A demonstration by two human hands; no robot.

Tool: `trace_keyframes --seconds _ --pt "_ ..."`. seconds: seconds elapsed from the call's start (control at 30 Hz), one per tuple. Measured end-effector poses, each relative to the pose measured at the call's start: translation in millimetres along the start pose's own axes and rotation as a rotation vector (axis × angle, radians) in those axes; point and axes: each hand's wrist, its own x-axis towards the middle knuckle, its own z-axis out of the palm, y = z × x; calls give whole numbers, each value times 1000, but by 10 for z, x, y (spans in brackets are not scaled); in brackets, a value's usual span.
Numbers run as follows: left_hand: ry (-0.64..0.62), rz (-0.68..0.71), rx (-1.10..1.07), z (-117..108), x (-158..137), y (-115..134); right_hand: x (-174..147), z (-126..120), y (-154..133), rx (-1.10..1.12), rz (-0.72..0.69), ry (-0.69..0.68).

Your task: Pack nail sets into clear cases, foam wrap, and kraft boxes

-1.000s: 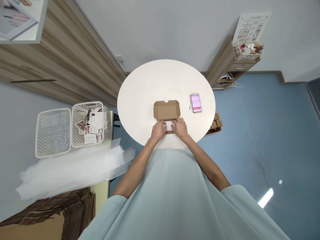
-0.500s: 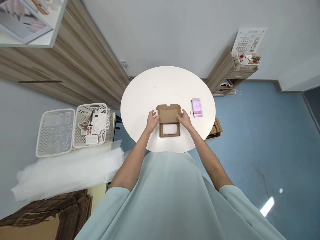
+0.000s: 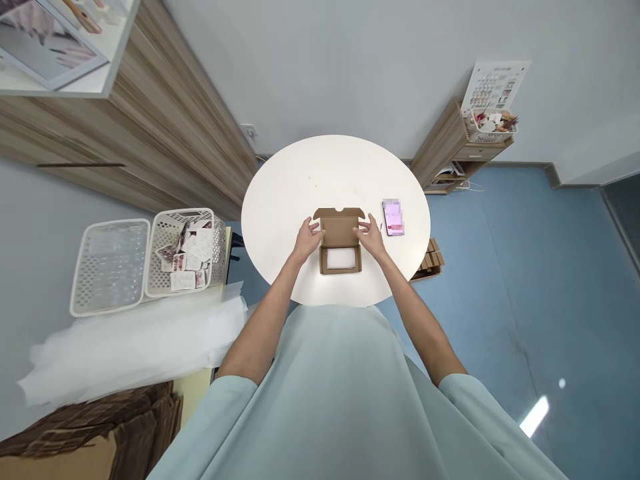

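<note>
Left hand (image 3: 307, 240): bare, fingers loosely curved and spread, thumb at the left edge of a brown cardboard lid (image 3: 340, 231); I cannot tell whether it pinches the edge.
Right hand (image 3: 369, 239): bare, fingers likewise apart, thumb at the lid's right edge; here too, whether it grips cannot be told.
Brown rectangular cardboard box (image 3: 341, 272): between the two hands and slightly nearer the person, its attached lid opened on the side away from the body, with a small notch in the lid's far edge.
White rectangular item (image 3: 341, 258): inside the box's lower part, just below and between the hands; its material is too small to make out.
White oval counter (image 3: 300, 180): under both hands and the box.
Phone-like slab with a pink and purple screen (image 3: 393, 219): flat on the counter, near the right hand on its outer side, the screen partly blurred.
White perforated plastic basket (image 3: 219, 250): well to the left of the left hand, holding printed cards (image 3: 195, 248).
Roll of translucent white sheeting (image 3: 140, 343): left of the left hand and nearer the person than the basket.
Small brown cardboard boxes (image 3: 433, 255): beyond the counter's edge, to the right of the right hand.
</note>
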Motion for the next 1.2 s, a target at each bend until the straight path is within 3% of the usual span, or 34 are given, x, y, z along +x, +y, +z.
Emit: trace_keyframes --seconds 0.13,0.33,0.43,0.77,0.97,1.2 --pt "-61 -44 -5 10 65 -23 66 -17 41 86 69 -25" --pt "-44 -132 -79 9 80 -55 117 -87 117 266 242 -87" --pt "-21 -149 -113 11 63 -59 105 -108 131 281 246 -102" --pt "-36 100 -79 -34 -89 -7 -85 -218 72 182 -162 -34" --pt "-21 206 -11 97 -459 -382 -547 -240 297 21 -239 -21" --pt "12 386 302 236 -889 -826 -1086 -162 561 -294 -348 -93"
